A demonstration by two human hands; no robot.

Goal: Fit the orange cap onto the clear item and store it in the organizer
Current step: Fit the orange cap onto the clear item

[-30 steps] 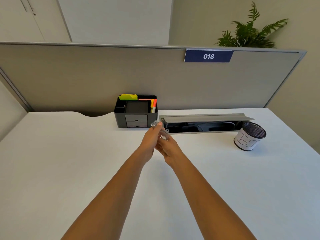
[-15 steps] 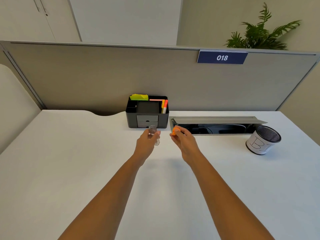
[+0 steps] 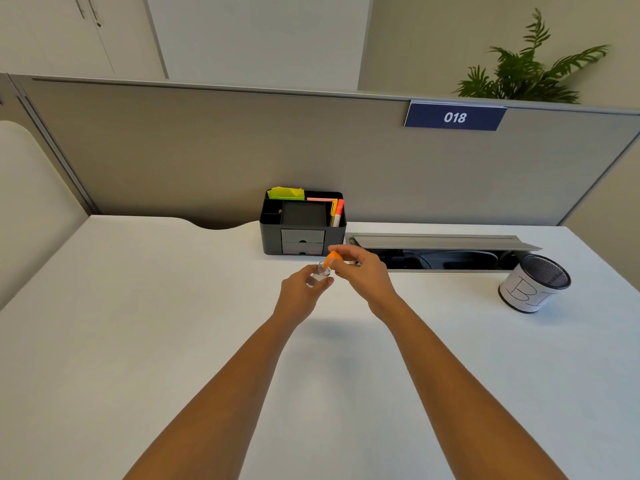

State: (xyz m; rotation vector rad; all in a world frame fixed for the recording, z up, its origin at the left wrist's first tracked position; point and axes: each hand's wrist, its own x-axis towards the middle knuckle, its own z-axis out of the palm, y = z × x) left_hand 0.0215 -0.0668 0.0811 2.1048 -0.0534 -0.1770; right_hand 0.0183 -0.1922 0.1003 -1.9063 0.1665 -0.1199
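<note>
A: Status, near to far?

B: Two bare forearms reach out over the white worktop. Left hand has its grip closed around the clear item, a small see-through bottle, tilted with its open neck pointing up and to the right. It's held above the worktop, not resting on it.

A: Cap?

B: Right hand has the orange cap pinched between thumb and fingertips, grip closed on it. Cap sits just above and right of the bottle neck, at or touching the rim. Can't tell if it's seated; it looks tilted, not square on.

A: Organizer?

B: Black organizer is just beyond the hands, against the grey partition. Two small grey drawers in front, both shut. Open compartments on top: green sticky notes back left, pink notes at the back, an orange-capped marker standing in the right slot. The bottle isn't in it.

A: Anything else on the surface?

B: To the right of the organizer, a cable tray is recessed in the worktop, grey flap up, dark cables inside. Further right, well apart from the hands, is a mesh cup with a white paper wrap, hand-lettered.

A: Background?

B: Blue plate reading 018 at the partition's top edge, a green plant behind it, pale cabinet doors far left.
</note>
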